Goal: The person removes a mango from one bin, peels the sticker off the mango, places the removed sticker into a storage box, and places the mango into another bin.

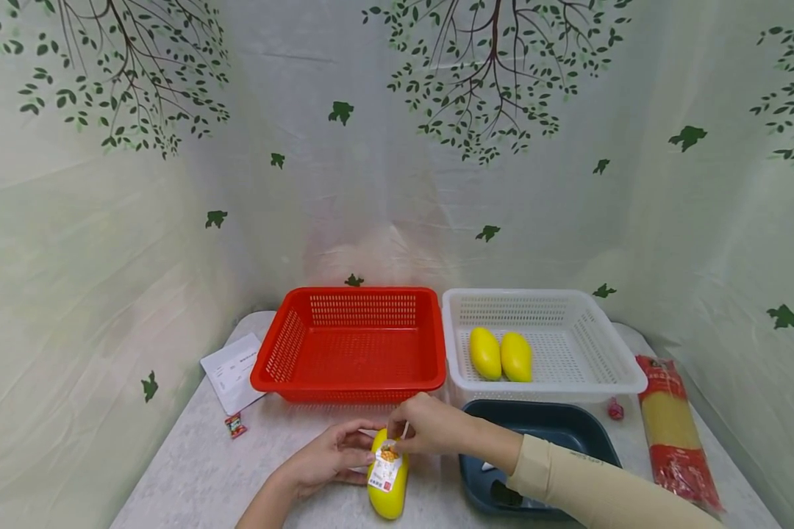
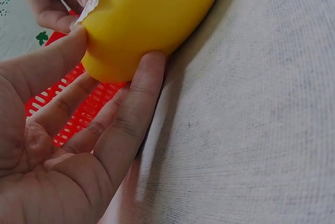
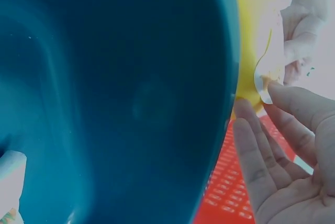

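Observation:
A yellow mango (image 1: 387,504) lies on the table in front of the red basket, its far end between my two hands. On its upper side is a white printed label (image 1: 384,474). My left hand (image 1: 327,457) holds the mango from the left; in the left wrist view its thumb and a finger (image 2: 149,75) bear on the mango's end. The right hand (image 1: 433,426) comes over from the right and pinches the far end of the label (image 3: 266,80) between thumb and index finger. Part of the label's edge is hidden by those fingers.
A red basket (image 1: 351,397) and a white basket (image 1: 585,386) stand side by side behind; two yellow mangoes (image 1: 501,356) lie in the white one. Below the right forearm is a dark blue tray (image 1: 542,413). A red-and-yellow packet (image 1: 675,430), wrapped candy (image 1: 235,425) and paper (image 1: 234,371) lie around.

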{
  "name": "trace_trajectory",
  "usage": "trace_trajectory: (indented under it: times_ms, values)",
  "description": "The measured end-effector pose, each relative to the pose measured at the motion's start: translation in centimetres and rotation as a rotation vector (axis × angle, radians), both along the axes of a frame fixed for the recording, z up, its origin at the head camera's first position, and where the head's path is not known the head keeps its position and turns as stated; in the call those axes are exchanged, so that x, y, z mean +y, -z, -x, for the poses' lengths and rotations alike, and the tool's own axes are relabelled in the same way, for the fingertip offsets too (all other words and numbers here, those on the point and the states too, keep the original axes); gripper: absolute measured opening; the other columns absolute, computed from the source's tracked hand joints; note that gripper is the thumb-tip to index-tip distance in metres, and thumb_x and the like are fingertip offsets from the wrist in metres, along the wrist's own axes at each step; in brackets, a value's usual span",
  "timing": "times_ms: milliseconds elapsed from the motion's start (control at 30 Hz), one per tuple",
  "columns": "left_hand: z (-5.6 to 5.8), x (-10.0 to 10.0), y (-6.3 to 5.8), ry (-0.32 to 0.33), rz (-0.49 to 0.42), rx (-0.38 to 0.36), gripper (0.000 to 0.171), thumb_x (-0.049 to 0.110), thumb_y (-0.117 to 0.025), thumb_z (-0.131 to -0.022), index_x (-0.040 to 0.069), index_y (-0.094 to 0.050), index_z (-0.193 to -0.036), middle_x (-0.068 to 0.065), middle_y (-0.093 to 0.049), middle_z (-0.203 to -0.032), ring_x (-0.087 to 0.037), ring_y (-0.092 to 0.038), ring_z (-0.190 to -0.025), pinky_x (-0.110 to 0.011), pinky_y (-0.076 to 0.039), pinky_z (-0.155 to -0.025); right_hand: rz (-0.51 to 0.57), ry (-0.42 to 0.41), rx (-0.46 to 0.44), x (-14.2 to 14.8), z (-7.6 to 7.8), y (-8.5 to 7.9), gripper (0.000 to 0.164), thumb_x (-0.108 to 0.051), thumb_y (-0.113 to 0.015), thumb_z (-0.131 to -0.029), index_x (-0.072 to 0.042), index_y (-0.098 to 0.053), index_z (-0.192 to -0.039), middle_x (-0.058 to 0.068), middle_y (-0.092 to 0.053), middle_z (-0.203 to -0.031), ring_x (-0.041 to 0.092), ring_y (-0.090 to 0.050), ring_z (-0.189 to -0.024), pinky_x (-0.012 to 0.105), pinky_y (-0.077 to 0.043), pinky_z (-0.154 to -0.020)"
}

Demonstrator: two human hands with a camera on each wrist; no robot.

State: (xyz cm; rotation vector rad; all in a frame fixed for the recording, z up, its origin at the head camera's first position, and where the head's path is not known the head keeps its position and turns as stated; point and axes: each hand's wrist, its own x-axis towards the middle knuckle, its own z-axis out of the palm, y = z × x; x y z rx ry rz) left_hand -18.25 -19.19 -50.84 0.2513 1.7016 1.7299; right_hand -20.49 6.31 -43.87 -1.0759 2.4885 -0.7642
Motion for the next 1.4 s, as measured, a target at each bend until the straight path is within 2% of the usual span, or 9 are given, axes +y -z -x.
trace_trajectory:
  times_ms: [167, 333, 667, 1000, 1400]
  values:
    - [0.05, 0.06, -0.01, 0.003, -0.008, 0.0, 0.053, 0.012, -0.073, -0.102, 0.01, -0.057, -0.152, -0.014, -0.068, -0.131, -0.027, -0.071, -0.115, -0.051, -0.065, -0.096, -0.001, 0.007, 0.017, -0.16, -0.14, -0.1, 0.007, -0.021, -0.085, -0.094, -0.018, -0.079, -0.092, -0.014, -0.073, -0.083, 0.0, -0.065, -0.073, 0.009, -0.056, -0.071]
    - [0.06, 0.06, -0.06, 0.004, -0.011, 0.004, 0.052, 0.012, -0.073, -0.102, 0.009, -0.056, -0.151, -0.015, -0.067, -0.131, -0.027, -0.071, -0.115, -0.051, -0.065, -0.096, -0.011, 0.017, 0.044, -0.2, -0.35, -0.26, 0.009, -0.026, -0.083, -0.096, -0.02, -0.078, -0.091, -0.015, -0.073, -0.083, -0.003, -0.063, -0.072, 0.008, -0.055, -0.071]
    - [-0.02, 0.14, -0.15, 0.004, -0.017, 0.006, 0.052, 0.011, -0.073, -0.101, 0.009, -0.056, -0.151, -0.014, -0.067, -0.13, -0.027, -0.071, -0.115, -0.05, -0.065, -0.096, -0.022, 0.011, 0.059, -0.22, -0.49, -0.31, 0.009, -0.023, -0.082, -0.096, -0.019, -0.077, -0.09, -0.014, -0.072, -0.081, -0.003, -0.062, -0.071, 0.007, -0.055, -0.069]
    - [0.01, 0.11, -0.16, 0.002, -0.018, 0.008, 0.052, 0.01, -0.073, -0.101, 0.009, -0.056, -0.15, -0.013, -0.068, -0.13, -0.027, -0.071, -0.115, -0.05, -0.065, -0.095, -0.014, 0.0, 0.037, -0.11, -0.51, -0.28, 0.011, -0.019, -0.082, -0.096, -0.018, -0.075, -0.088, -0.013, -0.071, -0.08, -0.003, -0.063, -0.071, 0.009, -0.055, -0.069]
    - [-0.05, -0.03, 0.08, -0.008, -0.017, -0.007, 0.052, 0.01, -0.073, -0.101, 0.008, -0.055, -0.15, -0.012, -0.069, -0.13, -0.027, -0.071, -0.115, -0.05, -0.065, -0.096, 0.006, -0.025, -0.04, 0.13, -0.46, -0.21, 0.012, -0.019, -0.081, -0.097, -0.018, -0.074, -0.087, -0.013, -0.075, -0.085, -0.002, -0.069, -0.078, 0.01, -0.057, -0.072]
